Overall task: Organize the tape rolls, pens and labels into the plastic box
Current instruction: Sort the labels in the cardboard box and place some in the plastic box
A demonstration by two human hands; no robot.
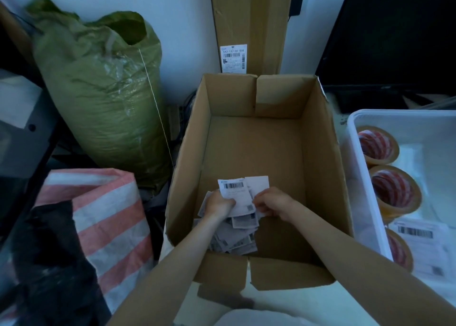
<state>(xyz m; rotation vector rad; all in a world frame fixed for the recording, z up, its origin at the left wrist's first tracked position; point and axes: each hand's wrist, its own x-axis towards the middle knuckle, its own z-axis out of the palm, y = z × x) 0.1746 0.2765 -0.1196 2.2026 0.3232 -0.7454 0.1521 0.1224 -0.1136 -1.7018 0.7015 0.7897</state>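
Both my hands are inside an open cardboard box (318,153). My left hand (218,205) grips a bunch of white barcode labels (238,193), and my right hand (270,202) pinches the right side of the same bunch. More loose labels (234,239) lie in a heap on the box floor under my left wrist. At the right stands the white plastic box (355,153). It holds three brown tape rolls (392,190) along its left wall and a stack of labels (424,242) near the front. No pens are visible.
A stuffed green sack (106,99) stands at the left, with a red-and-white striped bag (111,217) and a black bag (49,264) in front of it. A flat carton (246,17) leans on the wall behind the cardboard box. A dark monitor (389,34) is at the back right.
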